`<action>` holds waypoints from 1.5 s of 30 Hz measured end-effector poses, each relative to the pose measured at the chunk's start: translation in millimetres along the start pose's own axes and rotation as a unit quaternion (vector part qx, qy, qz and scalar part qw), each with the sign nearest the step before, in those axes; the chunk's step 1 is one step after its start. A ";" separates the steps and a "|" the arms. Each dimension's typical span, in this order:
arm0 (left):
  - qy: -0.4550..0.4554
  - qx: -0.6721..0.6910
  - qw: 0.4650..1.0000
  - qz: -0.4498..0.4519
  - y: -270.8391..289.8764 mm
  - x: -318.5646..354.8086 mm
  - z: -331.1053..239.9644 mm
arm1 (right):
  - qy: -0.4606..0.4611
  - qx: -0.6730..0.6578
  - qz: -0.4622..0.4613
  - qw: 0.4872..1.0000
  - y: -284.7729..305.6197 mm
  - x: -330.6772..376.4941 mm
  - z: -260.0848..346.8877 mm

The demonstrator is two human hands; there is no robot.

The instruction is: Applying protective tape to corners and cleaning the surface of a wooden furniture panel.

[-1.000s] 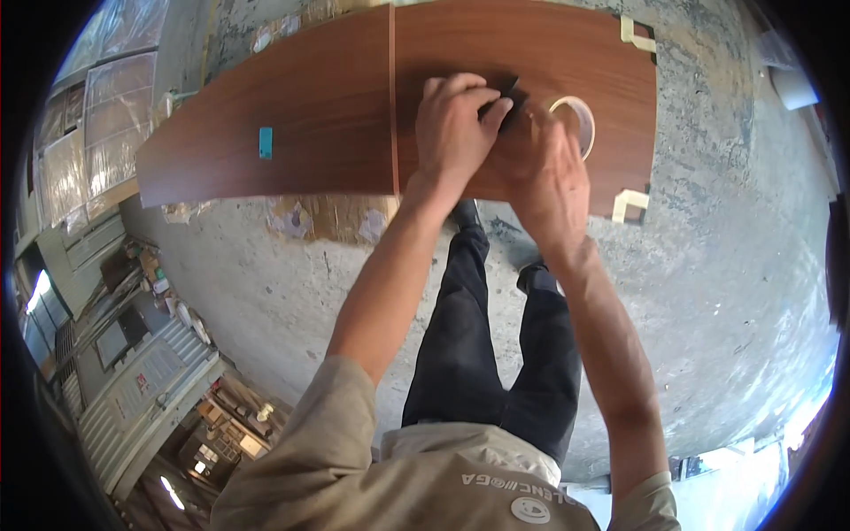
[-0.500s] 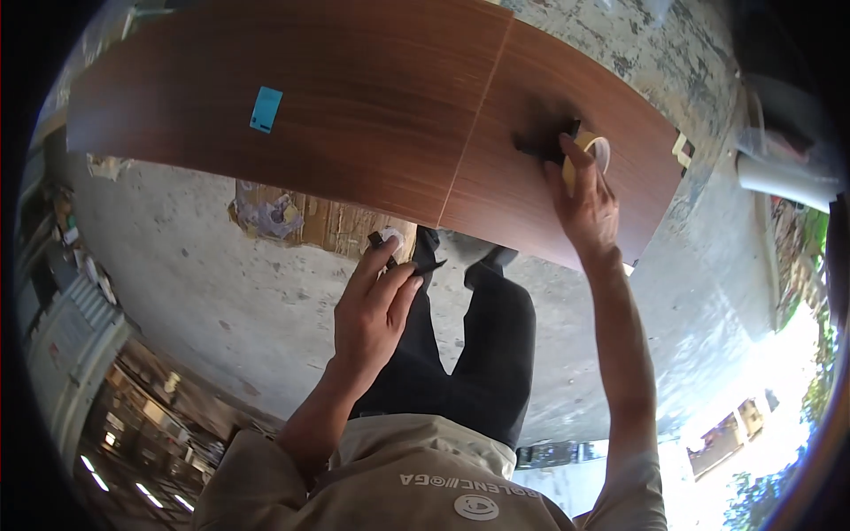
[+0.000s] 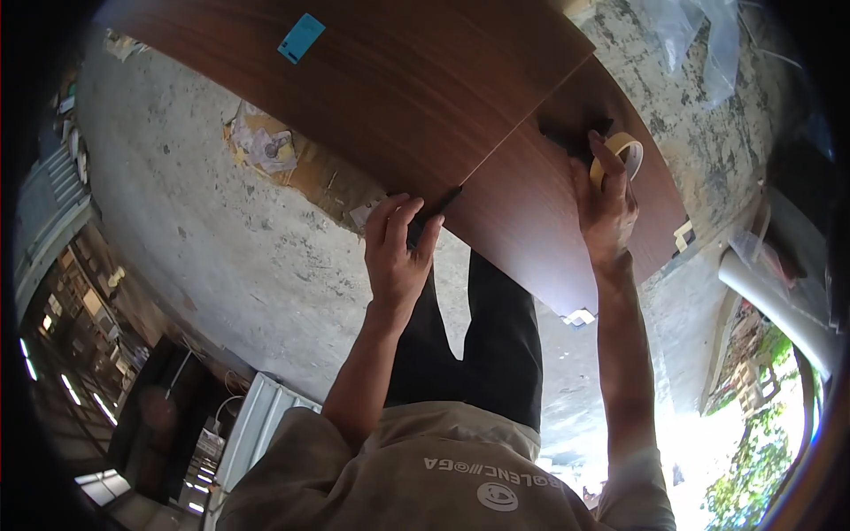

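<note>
A long brown wood-grain panel lies in front of me, crossed by a pale seam near its right part. My left hand is closed on a slim black piece, whose tip reaches the panel's near edge at the seam; its kind is unclear. Over the panel's right part, my right hand grips a cream roll of tape. A dark piece shows beside its fingertips; whether the hand holds it too is unclear. Cream tape and a dark bit mark the panel's right corner.
A blue label sticks to the panel. Worn cardboard lies on the concrete floor under the near edge. Clear plastic film lies at the far right, with a white roll nearer.
My left hand has moved forward and right, bringing the black piece to the panel's edge. My right hand still holds the tape. The view has turned, so the panel appears more slanted.
</note>
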State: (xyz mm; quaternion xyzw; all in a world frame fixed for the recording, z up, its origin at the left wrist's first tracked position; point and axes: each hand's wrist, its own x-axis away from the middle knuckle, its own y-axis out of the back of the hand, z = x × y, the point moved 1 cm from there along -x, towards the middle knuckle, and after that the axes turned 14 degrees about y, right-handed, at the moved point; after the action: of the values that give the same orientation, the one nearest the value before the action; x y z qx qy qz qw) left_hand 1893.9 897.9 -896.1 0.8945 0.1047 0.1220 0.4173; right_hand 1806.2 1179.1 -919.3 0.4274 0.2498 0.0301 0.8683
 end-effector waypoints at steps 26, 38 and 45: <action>0.019 0.104 0.994 0.020 -13.6 58.4 -68.9 | 0.071 -0.055 0.098 0.991 25.1 48.0 28.0; -0.010 0.118 0.992 0.041 -50.4 51.9 -85.6 | -0.159 0.020 0.148 0.976 66.6 88.7 32.1; 0.026 0.074 0.995 0.060 -1.5 69.9 -31.9 | -0.126 0.020 0.183 0.975 43.2 73.5 52.6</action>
State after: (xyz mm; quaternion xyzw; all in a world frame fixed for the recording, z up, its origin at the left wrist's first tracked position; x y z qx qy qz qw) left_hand 1950.3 942.1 -868.3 0.9242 0.0701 0.1618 0.3387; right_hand 1901.5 1187.7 -889.8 0.4837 0.0569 0.1295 0.8637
